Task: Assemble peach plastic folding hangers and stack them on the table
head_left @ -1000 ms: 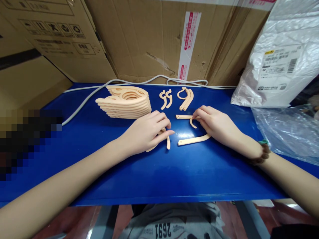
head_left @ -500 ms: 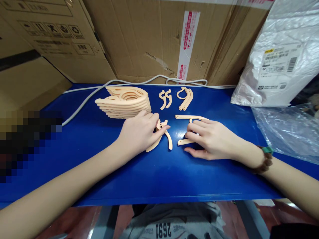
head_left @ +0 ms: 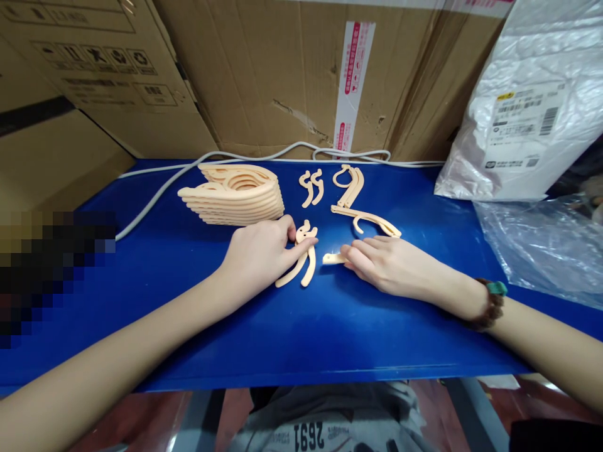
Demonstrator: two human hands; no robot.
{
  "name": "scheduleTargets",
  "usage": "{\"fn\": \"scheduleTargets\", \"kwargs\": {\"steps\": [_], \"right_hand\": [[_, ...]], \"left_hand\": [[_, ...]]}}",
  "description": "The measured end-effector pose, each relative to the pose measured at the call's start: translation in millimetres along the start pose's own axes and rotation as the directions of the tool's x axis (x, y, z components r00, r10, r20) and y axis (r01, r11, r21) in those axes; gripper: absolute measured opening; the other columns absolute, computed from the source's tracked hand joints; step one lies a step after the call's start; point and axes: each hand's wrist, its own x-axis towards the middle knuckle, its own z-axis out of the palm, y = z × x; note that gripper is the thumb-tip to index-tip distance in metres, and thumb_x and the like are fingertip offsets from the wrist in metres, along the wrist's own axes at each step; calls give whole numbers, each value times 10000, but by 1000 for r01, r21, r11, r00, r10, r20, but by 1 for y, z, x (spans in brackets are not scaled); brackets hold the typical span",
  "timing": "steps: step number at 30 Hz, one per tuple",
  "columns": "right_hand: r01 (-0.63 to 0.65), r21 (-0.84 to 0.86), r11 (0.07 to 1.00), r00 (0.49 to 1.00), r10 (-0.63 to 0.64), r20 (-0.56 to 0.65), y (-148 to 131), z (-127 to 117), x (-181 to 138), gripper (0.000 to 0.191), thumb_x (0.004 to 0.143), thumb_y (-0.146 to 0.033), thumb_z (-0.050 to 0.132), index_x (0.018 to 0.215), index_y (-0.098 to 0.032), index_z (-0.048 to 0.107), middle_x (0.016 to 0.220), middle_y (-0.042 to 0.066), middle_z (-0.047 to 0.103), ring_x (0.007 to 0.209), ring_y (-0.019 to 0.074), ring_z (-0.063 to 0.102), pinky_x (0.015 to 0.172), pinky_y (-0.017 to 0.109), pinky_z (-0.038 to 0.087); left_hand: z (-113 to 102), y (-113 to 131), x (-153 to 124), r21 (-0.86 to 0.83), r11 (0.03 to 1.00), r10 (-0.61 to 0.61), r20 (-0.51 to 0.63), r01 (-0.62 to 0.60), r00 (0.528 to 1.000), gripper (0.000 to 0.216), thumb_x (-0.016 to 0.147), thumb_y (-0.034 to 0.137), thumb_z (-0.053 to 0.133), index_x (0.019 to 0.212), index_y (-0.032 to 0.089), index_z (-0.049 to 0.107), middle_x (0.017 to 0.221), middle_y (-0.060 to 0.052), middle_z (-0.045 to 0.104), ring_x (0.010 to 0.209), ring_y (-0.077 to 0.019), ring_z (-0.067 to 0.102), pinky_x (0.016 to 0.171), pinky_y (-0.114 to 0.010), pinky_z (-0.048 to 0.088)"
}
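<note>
My left hand (head_left: 264,251) is closed, thumb and fingers on a pair of small beige plastic hook pieces (head_left: 305,237) whose curved tails fan out toward me. In my closed right hand (head_left: 391,263) is a beige folding-hanger arm (head_left: 332,258); its holed end sticks out to the left and the fingers hide the rest. Just beyond that hand lies another hanger arm (head_left: 370,217) with a curved prong. Two more arms (head_left: 354,187) lie side by side farther back. Left of them are two loose hook pieces (head_left: 312,187).
A neat stack of beige folded hangers (head_left: 235,198) stands beyond my left hand on the blue table (head_left: 264,339). A white cable (head_left: 211,154) runs along the back, before cardboard boxes (head_left: 264,75). At the right are a white parcel bag (head_left: 513,132) and clear plastic film (head_left: 532,251).
My right hand has closed on the nearer hanger arm and turned it; the other arm now lies free of the hand, farther back. The two hook pieces under my left hand have come closer together.
</note>
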Motion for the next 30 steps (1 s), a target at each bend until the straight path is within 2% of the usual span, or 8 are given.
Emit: {"fn": "scheduleTargets", "kwargs": {"steps": [5,14,21,25,30], "right_hand": [[-21,-9,1000,1000,21,19,-1,0,-1,285,1052,-278,277,1029,-140,526,764,7,609,555,121,539,529,311,272],[-41,1,999,999,41,15,0,-1,0,312,1053,-296,285,1106,-133,546,802,23,637,541,106,551,494,311,214],[-114,83,990,993,112,28,0,-2,-1,361,1055,-333,265,1051,-130,563,796,32,663,508,96,539,488,292,210],[-155,138,978,988,153,31,1,-4,-1,362,1050,-330,263,1019,-137,568,832,46,684,527,96,549,485,284,217],[-195,175,965,981,191,44,2,-4,-1,316,1023,-317,306,1008,-140,568,767,40,685,533,112,560,479,268,218]], "left_hand": [[0,2,-1,-63,998,13,12,-13,1000,383,885,600,491,825,223,527,662,25,634,628,-191,603,519,-257,252],[-1,3,-1,-104,994,21,15,-19,1000,307,896,534,487,859,230,477,678,50,643,617,-170,598,527,-250,278],[1,1,-1,-63,995,78,-21,-79,997,237,903,417,445,771,223,478,647,22,633,596,-184,594,509,-257,253],[1,-2,-2,-31,994,100,-37,-101,994,301,911,418,410,699,217,483,603,1,606,574,-192,580,498,-265,242],[2,-3,-2,-51,989,136,-57,-139,989,301,908,398,424,679,216,498,642,2,622,601,-184,575,504,-268,247]]}}
